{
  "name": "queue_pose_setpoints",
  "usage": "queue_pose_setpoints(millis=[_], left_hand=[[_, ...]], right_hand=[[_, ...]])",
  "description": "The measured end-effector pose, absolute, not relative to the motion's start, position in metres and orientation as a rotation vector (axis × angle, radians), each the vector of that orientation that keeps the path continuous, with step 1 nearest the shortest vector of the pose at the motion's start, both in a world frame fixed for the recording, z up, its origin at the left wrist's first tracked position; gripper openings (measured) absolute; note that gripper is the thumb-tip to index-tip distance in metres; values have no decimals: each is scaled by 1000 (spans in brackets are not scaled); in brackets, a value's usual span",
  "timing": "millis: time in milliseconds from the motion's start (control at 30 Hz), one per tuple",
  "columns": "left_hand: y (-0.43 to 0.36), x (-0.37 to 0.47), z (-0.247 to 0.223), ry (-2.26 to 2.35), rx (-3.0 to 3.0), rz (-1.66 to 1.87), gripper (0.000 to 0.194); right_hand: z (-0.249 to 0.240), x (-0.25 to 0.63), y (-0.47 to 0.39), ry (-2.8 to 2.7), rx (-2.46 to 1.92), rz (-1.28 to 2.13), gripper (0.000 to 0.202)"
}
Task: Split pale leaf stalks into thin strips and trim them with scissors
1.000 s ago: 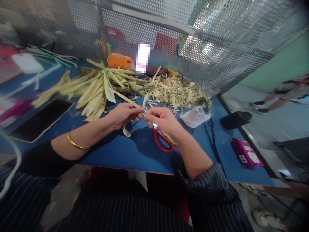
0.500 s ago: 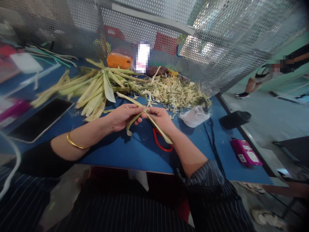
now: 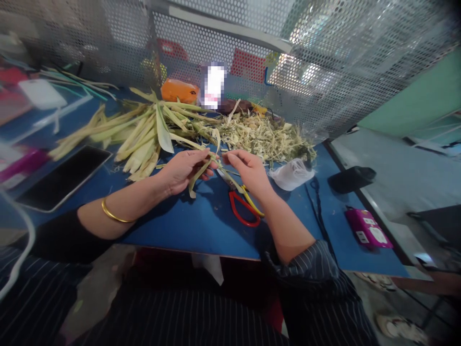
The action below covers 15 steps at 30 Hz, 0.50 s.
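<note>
My left hand [image 3: 189,169] pinches a cluster of pale green dried leaf strips [image 3: 197,180] where they cross, with ends hanging below and sticking up above the fingers. My right hand [image 3: 250,172] is just to the right, thumb and forefinger drawn together near the crossing; whether anything is between them is too small to tell. On the blue table beneath it lie scissors [image 3: 233,206] with one red and one yellow handle. A strip end passes over their blades. Beyond my hands spreads a bundle of long dried leaves [image 3: 139,144], beside a heap of shredded trimmings [image 3: 257,135].
A dark-screened phone [image 3: 66,178] lies at left. To the right are a white plastic bag [image 3: 292,174], a black cord [image 3: 319,211], a black pouch [image 3: 351,179] and a purple pack [image 3: 369,228]. An orange pack [image 3: 179,90] stands before the perforated metal screen [image 3: 248,33].
My right hand has moved right, off the crossing of the strips, and turned. More of the scissors now shows. The passer-by at the far right has left the view.
</note>
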<state>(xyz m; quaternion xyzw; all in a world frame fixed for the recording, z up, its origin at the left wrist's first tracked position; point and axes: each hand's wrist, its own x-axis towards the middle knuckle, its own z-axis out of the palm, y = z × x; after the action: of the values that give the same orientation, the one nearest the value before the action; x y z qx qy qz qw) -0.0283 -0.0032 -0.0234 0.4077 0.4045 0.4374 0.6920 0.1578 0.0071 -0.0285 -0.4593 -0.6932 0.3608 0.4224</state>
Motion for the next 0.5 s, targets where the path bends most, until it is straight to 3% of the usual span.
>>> queue_pose_setpoints(millis=[133, 333, 500], left_hand=[[-3, -29, -24, 912, 933, 994, 18], [-5, -26, -33, 1084, 1141, 1043, 22], [-9, -24, -32, 1094, 1209, 978, 23]], right_hand=[[-22, 158, 0, -1907, -1187, 1074, 23], [-22, 153, -10, -2127, -1140, 956, 23], [-27, 155, -1, -1682, -1254, 1083, 34]])
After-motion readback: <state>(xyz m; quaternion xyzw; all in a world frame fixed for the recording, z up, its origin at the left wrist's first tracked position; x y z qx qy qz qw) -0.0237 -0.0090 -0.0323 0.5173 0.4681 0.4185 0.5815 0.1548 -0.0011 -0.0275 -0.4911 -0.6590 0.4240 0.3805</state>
